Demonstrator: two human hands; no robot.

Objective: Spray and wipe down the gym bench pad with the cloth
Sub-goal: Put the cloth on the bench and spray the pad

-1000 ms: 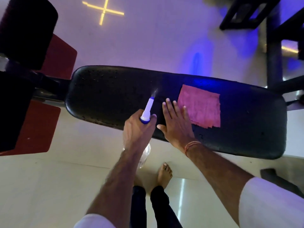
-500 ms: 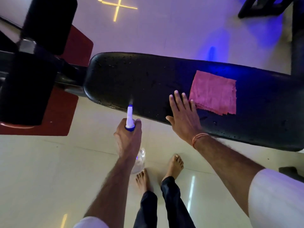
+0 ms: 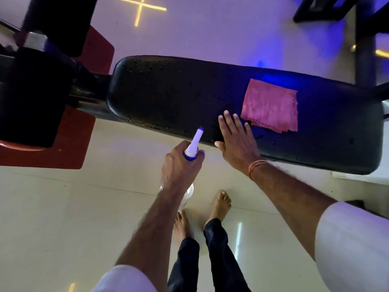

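The long black bench pad (image 3: 172, 95) runs across the view, speckled with droplets. A folded pink cloth (image 3: 271, 106) lies flat on its right half. My left hand (image 3: 179, 165) is wrapped around a clear spray bottle (image 3: 194, 144) with a white and blue nozzle, which points up at the pad's near edge. My right hand (image 3: 235, 140) rests flat on the pad, fingers spread, just left of the cloth and not holding it.
Black roller pads (image 3: 31, 98) and red plates (image 3: 63, 144) of the bench frame sit at the left. Dark machine frames (image 3: 362, 39) stand at the upper right. My bare feet (image 3: 219, 205) stand on the glossy pale floor below the pad.
My left hand has brought the spray bottle to the right, closer to my right hand. The spray mist is gone. My right hand stays flat on the pad.
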